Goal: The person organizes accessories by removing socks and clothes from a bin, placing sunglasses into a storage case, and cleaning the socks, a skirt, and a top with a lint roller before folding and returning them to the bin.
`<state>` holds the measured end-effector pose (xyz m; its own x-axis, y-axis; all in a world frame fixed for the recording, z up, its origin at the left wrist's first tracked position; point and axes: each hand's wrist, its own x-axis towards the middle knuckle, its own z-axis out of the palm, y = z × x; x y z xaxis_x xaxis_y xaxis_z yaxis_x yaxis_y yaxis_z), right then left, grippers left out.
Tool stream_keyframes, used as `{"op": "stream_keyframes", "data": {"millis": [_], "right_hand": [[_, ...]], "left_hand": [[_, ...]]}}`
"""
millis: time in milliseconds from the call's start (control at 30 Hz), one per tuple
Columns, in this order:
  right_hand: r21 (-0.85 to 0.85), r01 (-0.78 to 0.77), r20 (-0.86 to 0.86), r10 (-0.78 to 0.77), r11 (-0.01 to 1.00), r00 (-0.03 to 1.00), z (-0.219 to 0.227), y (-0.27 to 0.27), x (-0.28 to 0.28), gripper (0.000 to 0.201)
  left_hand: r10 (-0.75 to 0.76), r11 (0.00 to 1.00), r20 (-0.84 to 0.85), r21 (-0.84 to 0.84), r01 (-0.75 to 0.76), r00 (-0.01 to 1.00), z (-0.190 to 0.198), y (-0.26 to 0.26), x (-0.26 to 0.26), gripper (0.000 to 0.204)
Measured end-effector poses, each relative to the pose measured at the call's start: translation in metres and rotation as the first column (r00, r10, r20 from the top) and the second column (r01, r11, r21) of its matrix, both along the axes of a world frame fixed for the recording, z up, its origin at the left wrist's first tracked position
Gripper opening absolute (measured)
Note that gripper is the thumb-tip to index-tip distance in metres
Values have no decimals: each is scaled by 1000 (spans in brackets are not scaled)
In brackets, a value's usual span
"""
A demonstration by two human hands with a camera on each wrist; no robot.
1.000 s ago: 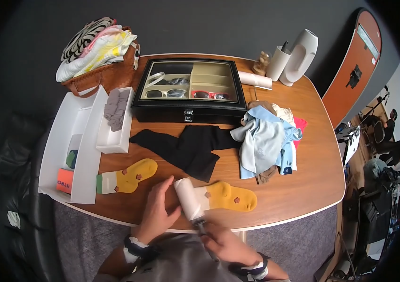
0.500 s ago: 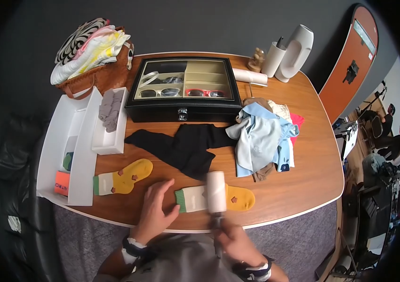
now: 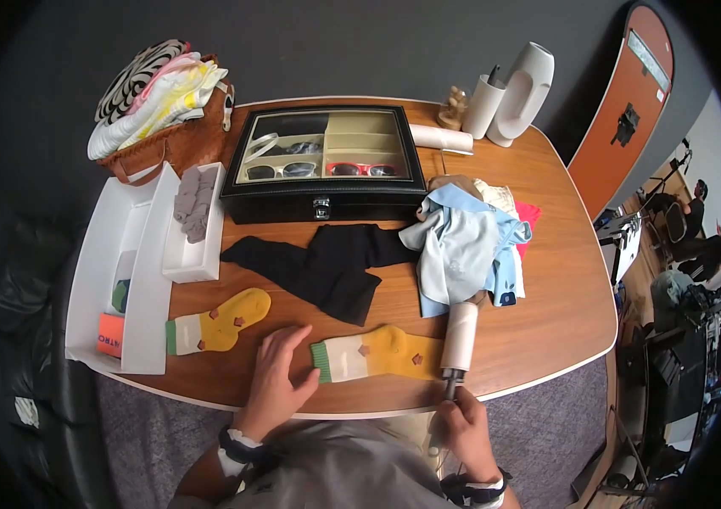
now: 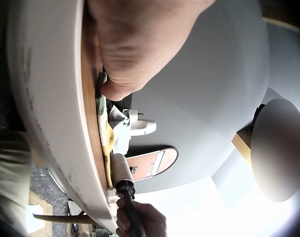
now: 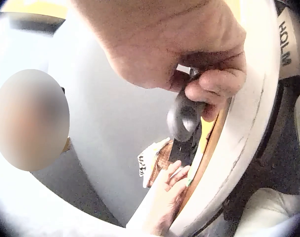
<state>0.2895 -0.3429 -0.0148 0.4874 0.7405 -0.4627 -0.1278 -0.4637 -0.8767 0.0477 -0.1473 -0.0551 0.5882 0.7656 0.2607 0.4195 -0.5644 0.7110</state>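
Observation:
A lint roller (image 3: 460, 337) with a white sheet roll lies across the toe end of a yellow sock (image 3: 388, 349), which is flat on the table with its green cuff to the left. My right hand (image 3: 467, 431) grips the roller's dark handle (image 5: 183, 116), fingers curled round it in the right wrist view. Beside the green cuff is my left hand (image 3: 276, 373), fingers extended and thumb spread, holding nothing. In the left wrist view its thumb side overlaps the cuff. A second yellow sock (image 3: 223, 322) lies further left, near the white box.
Black folded garment (image 3: 318, 267) lies mid-table, with a light blue shirt pile (image 3: 460, 246) to its right. Behind stands a glasses case (image 3: 272, 209). White boxes (image 3: 145, 339) and a brown bag (image 3: 187, 146) of cloths are at left; a white bottle (image 3: 523, 93) stands at back right.
My right hand has moved the lint roller rightward along the sock, from near the cuff to the toe end, uncovering the cuff. My left hand has stayed near the cuff.

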Motion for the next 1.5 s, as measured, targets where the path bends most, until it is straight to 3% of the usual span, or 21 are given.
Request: {"op": "stream_keyframes", "data": {"millis": [167,300,400,500,533,633,733,833,867,900,967,1067,1167,1200,1300,1333,1400,1433,1500], "right_hand": [[213,142,84,-163,967,983,-1,2,17,14],[242,241,205,-292,940,934,-14,15,66,17],[152,239,486,-284,959,827,-11,27,97,24],[24,250,585,-217,968,782,-14,35,112,28],[61,203,700,-187,977,689,-19,38,112,30],[-4,241,772,-151,970,618,-16,40,108,26],[167,280,832,-288,945,475,-9,38,94,16],[285,-19,870,-250,958,424,-7,31,74,2],[275,-169,869,-170,946,464,-10,27,72,15],[120,-341,924,20,932,382,-3,25,69,21],[-31,-488,915,221,872,337,7,33,56,24],[-42,-534,882,282,844,377,2,43,49,23],[-37,-554,919,246,832,309,-6,48,50,21],[-5,-570,911,239,822,336,-3,52,49,19],[73,-582,826,278,810,491,2,63,46,13],[94,-542,706,328,835,628,11,69,40,13],[93,-453,395,385,887,834,29,84,23,14],[132,-480,364,408,867,838,32,95,16,15],[209,-526,302,457,824,836,33,124,3,17]], "left_hand": [[-18,1000,-8,15,18,1000,2,1,0,59],[-94,995,-3,21,94,996,4,2,-4,47],[-137,988,-92,58,143,986,12,0,-1,44],[-140,987,-132,60,148,981,8,-1,0,41],[-141,987,-132,64,151,981,7,0,0,39],[-143,984,-101,94,153,984,5,0,0,31],[-158,977,-84,130,168,984,3,-1,1,23],[-157,976,-91,136,168,983,4,-1,3,18],[-154,977,-93,135,166,984,4,-1,3,16],[-155,977,-91,131,166,984,4,-1,3,16],[-153,979,-84,126,163,985,2,-1,3,15],[-145,986,-45,80,148,988,3,0,2,13],[-140,990,-8,22,140,990,5,2,1,12],[-144,989,25,26,143,989,6,3,-1,13],[38,938,288,-340,65,957,-2,-4,-17,12],[99,895,255,-446,26,962,3,-6,-24,12],[227,927,305,-360,-108,925,4,-1,-36,14],[285,931,335,-320,-176,898,6,3,-42,15],[413,874,369,-417,-249,833,21,12,-60,20]]}}
